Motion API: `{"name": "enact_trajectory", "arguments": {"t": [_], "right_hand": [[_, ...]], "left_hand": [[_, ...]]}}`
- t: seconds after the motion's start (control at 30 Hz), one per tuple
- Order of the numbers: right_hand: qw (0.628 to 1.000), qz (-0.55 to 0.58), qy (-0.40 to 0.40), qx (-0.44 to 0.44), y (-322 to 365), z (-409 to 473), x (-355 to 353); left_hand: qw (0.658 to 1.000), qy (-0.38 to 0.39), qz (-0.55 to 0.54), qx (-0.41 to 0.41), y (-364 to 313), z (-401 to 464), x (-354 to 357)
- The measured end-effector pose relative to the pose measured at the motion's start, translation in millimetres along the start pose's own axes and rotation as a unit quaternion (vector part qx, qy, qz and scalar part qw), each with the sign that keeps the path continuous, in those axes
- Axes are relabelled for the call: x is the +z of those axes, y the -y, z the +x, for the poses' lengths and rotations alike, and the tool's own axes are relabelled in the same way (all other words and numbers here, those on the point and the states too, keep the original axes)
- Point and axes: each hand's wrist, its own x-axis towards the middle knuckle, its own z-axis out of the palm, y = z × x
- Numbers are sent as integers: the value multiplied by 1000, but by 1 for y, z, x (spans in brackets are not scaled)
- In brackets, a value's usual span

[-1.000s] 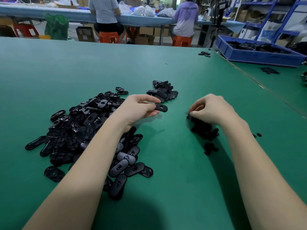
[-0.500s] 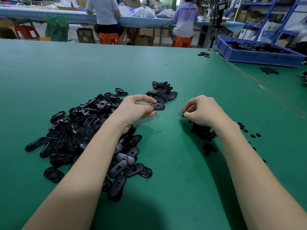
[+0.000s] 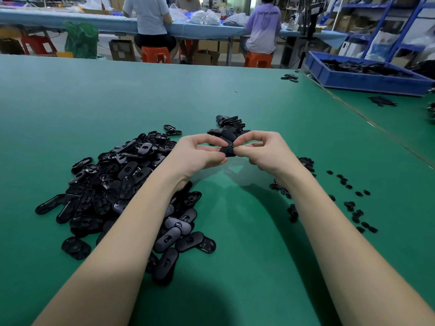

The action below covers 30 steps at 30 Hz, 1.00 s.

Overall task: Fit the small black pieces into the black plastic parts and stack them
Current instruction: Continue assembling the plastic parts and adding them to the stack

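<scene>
A black oval plastic part was held above the green table, pinched w/ curled fingers by the left hand and right hand. Stacked parts lay just behind; loose pile of parts at left, small black pieces scattered at right.

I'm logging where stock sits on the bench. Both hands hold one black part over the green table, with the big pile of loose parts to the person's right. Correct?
Not quite. In the head view, the left hand and right hand do hold one black part over the green table, but the big pile lies to the person's left.
</scene>
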Motion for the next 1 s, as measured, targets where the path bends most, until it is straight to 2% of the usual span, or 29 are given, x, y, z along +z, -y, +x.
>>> {"name": "enact_trajectory", "arguments": {"t": [0.27, 0.53, 0.7, 0.83, 1.0], "right_hand": [[1000, 2, -14, 23, 0, 1, 6], [999, -26, -17, 18, -1, 1, 3], [999, 19, 2, 37, -3, 2, -5], [995, 63, 52, 59, -7, 0, -5], [997, 49, 40, 38, -8, 1, 2]], "left_hand": [[1000, -2, 7, 6, 0, 0, -1], [998, -11, 65, 19, -4, -3, 1], [998, -1, 57, 23, -7, -1, 1], [999, 28, 18, 12, -9, 0, -4], [998, -19, 66, 11, -7, 0, 4]]}}
